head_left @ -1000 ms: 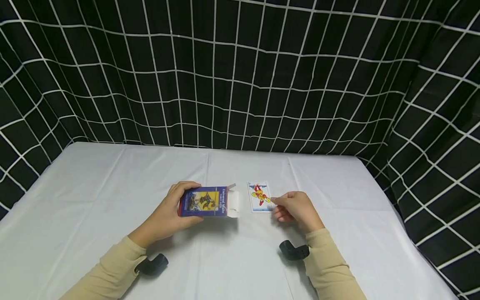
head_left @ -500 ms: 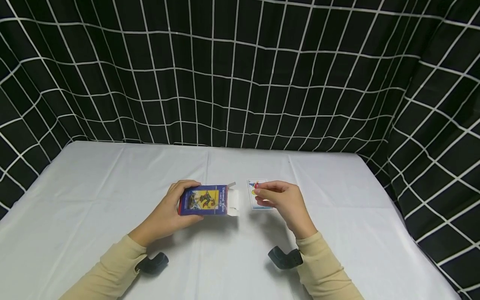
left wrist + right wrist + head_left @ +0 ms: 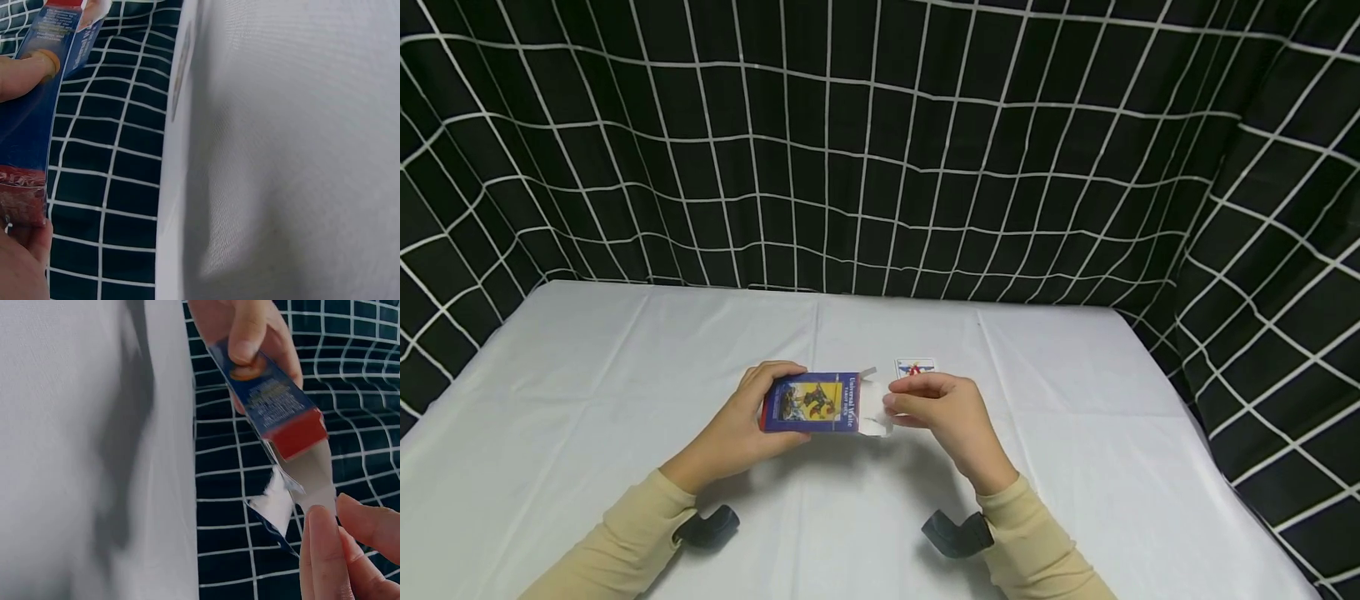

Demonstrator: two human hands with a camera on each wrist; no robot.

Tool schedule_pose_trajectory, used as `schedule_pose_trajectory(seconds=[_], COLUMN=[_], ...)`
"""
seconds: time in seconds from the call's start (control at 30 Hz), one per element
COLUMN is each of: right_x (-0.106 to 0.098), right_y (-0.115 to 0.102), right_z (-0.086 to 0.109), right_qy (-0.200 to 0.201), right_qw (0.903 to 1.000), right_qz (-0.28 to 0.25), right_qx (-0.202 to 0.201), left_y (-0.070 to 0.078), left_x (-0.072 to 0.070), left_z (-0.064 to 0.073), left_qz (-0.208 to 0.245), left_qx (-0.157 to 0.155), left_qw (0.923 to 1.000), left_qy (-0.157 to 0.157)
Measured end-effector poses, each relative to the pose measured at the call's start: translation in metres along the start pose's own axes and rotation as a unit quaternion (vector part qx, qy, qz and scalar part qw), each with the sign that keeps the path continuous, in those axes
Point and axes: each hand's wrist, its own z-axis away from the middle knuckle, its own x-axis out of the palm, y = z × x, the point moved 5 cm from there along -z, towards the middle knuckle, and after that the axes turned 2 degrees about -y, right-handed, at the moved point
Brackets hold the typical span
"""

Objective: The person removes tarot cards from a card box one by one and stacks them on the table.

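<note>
My left hand (image 3: 737, 429) grips a blue tarot card box (image 3: 811, 402) by its closed end, held level above the table with its picture face up. The box's open end points right, its white end flap (image 3: 871, 408) sticking out. My right hand (image 3: 951, 421) pinches the outer edge of that flap between thumb and fingers. In the right wrist view, the box mouth shows a pale inside, and a torn-looking side flap (image 3: 276, 503) hangs out. Behind my right hand lies a picture card (image 3: 916, 367), mostly hidden by the hand.
A white cloth covers the table (image 3: 647, 358). Black curtain (image 3: 850, 150) with a white grid stands behind and at both sides. A dark curved wrist mount sticks out from each beige sleeve (image 3: 617, 525).
My right hand has moved left from the card's right edge, across the card, to the box's end flap, and now pinches it. The left hand and box have barely shifted.
</note>
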Motion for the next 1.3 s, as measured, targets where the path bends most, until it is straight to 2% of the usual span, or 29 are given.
schedule_pose_trajectory(seconds=[0.57,0.93,1.3], right_x=[0.014,0.017,0.02], right_y=[0.008,0.011,0.01], right_z=[-0.001,0.001,0.002], right_qy=[-0.002,0.018,0.027], right_qw=[1.0,0.9979,0.9964], right_qz=[0.005,0.062,0.08], right_qx=[0.002,-0.003,-0.008], left_y=[0.004,0.006,0.007], left_x=[0.001,0.002,0.002], left_z=[0.001,0.001,0.002], left_qz=[0.004,-0.002,-0.01], left_qx=[0.001,0.011,0.02], left_qw=[1.0,0.9999,0.9997], left_qy=[-0.007,-0.006,-0.004])
